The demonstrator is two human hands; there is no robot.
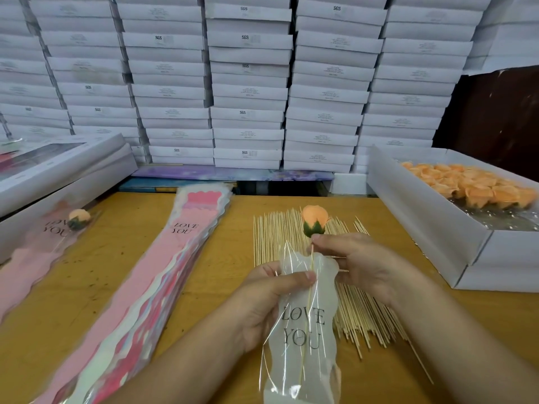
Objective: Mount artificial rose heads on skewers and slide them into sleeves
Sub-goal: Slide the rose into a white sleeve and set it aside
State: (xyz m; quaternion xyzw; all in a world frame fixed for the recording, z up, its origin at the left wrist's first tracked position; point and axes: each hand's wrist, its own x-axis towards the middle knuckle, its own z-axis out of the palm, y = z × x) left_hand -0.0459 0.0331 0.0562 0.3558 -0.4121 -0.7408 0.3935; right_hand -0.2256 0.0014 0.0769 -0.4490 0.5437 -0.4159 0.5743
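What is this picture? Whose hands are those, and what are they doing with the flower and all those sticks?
The picture comes from a camera worn on a person's head, so you look down at their own two hands. No machine here. The right hand pinches a thin wooden skewer just under an orange rose head stuck on its top. The left hand holds open a see-through sleeve printed "LOVE YOU", and the skewer is already partway inside it. On the wooden table lie a spread of spare skewers, a pile of pink sleeves, and on the far left a finished rose in its sleeve. The white box on the right holds more orange rose heads. Behind, white boxes are stacked high.
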